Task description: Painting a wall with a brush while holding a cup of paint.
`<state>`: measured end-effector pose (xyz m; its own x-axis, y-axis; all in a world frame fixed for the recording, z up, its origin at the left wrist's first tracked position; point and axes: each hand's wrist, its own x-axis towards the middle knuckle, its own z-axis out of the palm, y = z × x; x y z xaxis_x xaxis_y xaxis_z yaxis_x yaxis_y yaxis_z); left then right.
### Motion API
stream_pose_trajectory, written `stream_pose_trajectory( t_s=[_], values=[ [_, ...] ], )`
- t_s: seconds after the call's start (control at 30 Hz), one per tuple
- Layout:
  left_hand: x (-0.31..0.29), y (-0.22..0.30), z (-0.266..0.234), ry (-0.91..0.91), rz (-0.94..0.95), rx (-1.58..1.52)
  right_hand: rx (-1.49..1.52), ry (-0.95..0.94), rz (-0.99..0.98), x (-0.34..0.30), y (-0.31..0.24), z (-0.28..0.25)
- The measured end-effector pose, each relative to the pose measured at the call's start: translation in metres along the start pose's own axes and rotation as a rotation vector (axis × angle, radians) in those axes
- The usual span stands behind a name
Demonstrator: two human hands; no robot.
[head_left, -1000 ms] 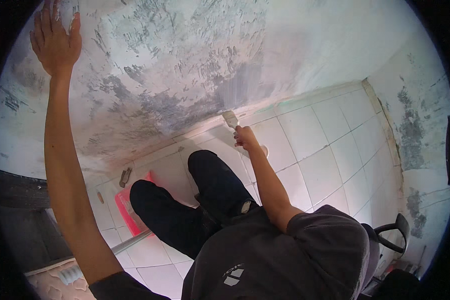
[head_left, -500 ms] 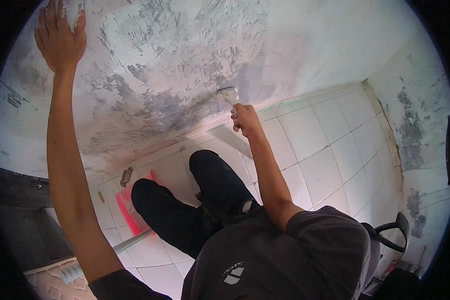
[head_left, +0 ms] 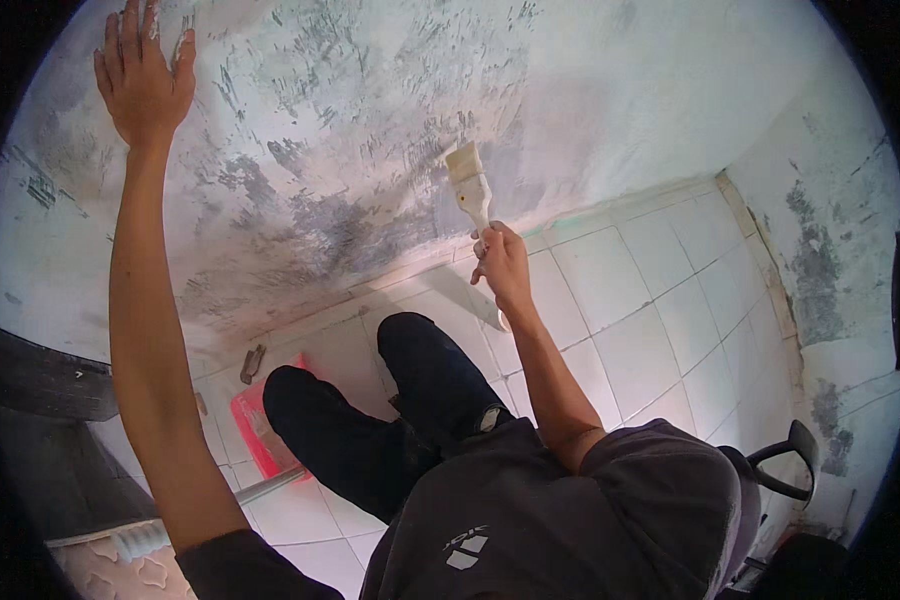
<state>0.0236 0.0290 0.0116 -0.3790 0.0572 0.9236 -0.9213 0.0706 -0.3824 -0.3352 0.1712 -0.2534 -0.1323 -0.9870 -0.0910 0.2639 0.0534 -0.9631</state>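
In my right hand [head_left: 503,262] is a paintbrush [head_left: 473,190] with a pale handle and flat light bristles, gripped by the handle. Its bristles point up toward the wall [head_left: 390,120], and whether they touch it I cannot tell. The wall is whitish, with grey worn patches and dark streaks, and a smoother pinkish-grey area lies behind and right of the brush. My left hand [head_left: 148,90] rests on the wall at the upper left, palm toward it and fingers spread. White smears show on its fingers.
White floor tiles [head_left: 630,290] meet the wall along a rough base edge. By my knees lies a pink dustpan [head_left: 255,425] with a metal handle; a small brownish object [head_left: 253,363] is next to it. Dark furniture [head_left: 45,385] stands left, a black chair arm [head_left: 798,465] right.
The paintbrush has tipped upward and shifted slightly; its bristle face now shows. My left hand appears a little further right in the view, still on the wall.
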Motion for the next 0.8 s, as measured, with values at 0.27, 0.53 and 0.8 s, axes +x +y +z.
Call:
stream_pose_trajectory(
  t_s=[0.27, 0.53, 0.8],
  values=[
    [0.0, 0.0, 0.003, 0.067, 0.056, -0.024, -0.832, 0.119, -0.714, 0.021, 0.088, 0.003],
    [-0.006, -0.003, 0.009, 0.032, 0.012, 0.004, -1.116, 0.153, -0.561, 0.06, 0.16, -0.001],
    [-0.001, 0.003, -0.008, -0.223, -0.087, 0.024, -1.269, 0.06, -0.239, 0.042, 0.208, -0.016]
  ],
)
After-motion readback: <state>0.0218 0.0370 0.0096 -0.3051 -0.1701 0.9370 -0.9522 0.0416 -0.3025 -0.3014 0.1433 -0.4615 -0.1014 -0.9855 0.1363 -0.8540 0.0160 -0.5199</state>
